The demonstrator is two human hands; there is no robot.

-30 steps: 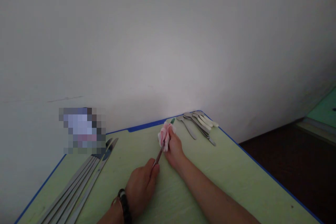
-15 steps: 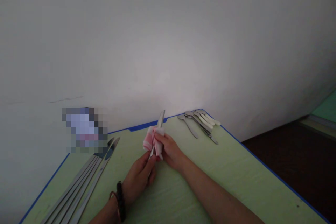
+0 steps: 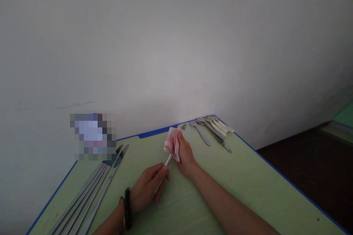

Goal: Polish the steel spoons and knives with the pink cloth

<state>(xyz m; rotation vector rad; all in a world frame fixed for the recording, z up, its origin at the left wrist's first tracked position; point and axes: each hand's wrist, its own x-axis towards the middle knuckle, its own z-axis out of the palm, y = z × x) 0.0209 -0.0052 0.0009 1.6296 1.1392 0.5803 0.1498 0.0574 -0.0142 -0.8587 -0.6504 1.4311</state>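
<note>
My left hand (image 3: 153, 181) is closed round the handle of a metal table knife (image 3: 168, 159) above the table. A pink and white cloth (image 3: 172, 140) is folded about the knife's blade, and my right hand (image 3: 186, 154) pinches it there. Past the cloth's upper edge only the blade tip shows. To the left lie several long metal knives (image 3: 95, 198) side by side, their blades pointing away from me. Beyond my right hand, a single spoon (image 3: 200, 134) lies beside a group of metal spoons (image 3: 212, 130).
Several pieces with white handles (image 3: 220, 126) lie at the far right corner. A blurred-out object (image 3: 92, 134) stands at the back left, over the knife blades. The pale green table (image 3: 234, 176) has a blue edge and meets a white wall (image 3: 176, 62).
My right hand and the cloth have slid up the knife toward its tip, covering most of the blade. More of the handle shows between my hands.
</note>
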